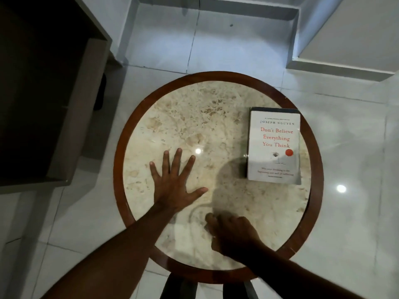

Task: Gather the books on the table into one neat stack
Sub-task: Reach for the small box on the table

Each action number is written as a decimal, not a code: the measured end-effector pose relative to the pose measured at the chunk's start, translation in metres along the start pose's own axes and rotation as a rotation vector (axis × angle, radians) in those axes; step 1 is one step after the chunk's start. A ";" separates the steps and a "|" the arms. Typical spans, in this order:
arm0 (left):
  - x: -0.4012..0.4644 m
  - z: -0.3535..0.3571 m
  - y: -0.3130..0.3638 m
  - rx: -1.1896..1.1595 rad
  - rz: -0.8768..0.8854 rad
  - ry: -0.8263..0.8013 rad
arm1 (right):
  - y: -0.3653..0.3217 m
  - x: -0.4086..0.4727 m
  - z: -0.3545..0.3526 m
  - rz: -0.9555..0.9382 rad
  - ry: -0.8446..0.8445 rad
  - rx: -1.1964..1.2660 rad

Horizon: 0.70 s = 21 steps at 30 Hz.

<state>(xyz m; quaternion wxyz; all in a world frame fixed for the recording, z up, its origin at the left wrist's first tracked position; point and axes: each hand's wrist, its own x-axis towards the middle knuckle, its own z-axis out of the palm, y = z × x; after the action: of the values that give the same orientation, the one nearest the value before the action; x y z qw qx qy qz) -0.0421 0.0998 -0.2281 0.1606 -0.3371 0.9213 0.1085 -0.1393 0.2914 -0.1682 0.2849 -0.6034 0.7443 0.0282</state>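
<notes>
A white book [274, 145] with red title lettering lies face up on the right side of the round marble table [218, 117]. A dark edge of another book [274, 108] shows beneath its far side, so it tops a small stack. My left hand [172, 182] lies flat on the marble left of centre, fingers spread, holding nothing. My right hand [233, 236] hovers near the table's front edge with fingers curled downward and nothing visible in it. Both hands are apart from the books.
The table has a brown wooden rim [117, 169] and stands on a glossy white tiled floor [356, 147]. A dark wooden cabinet [49, 93] stands to the left. White steps [216, 29] rise beyond the table.
</notes>
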 end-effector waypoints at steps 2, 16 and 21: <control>-0.008 0.006 0.004 -0.013 0.018 -0.017 | 0.008 0.008 -0.008 0.137 -0.068 0.133; -0.016 -0.007 -0.025 -0.057 0.017 0.049 | 0.019 0.256 -0.153 0.403 0.405 0.381; -0.016 -0.007 -0.043 -0.039 0.005 0.072 | 0.021 0.285 -0.158 0.408 0.408 0.383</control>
<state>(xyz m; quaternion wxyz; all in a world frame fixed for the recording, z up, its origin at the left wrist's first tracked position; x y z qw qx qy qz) -0.0040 0.0747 -0.2192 0.1203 -0.3414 0.9251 0.1145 -0.2518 -0.0153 -0.1729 0.2266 -0.3709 0.8831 -0.1768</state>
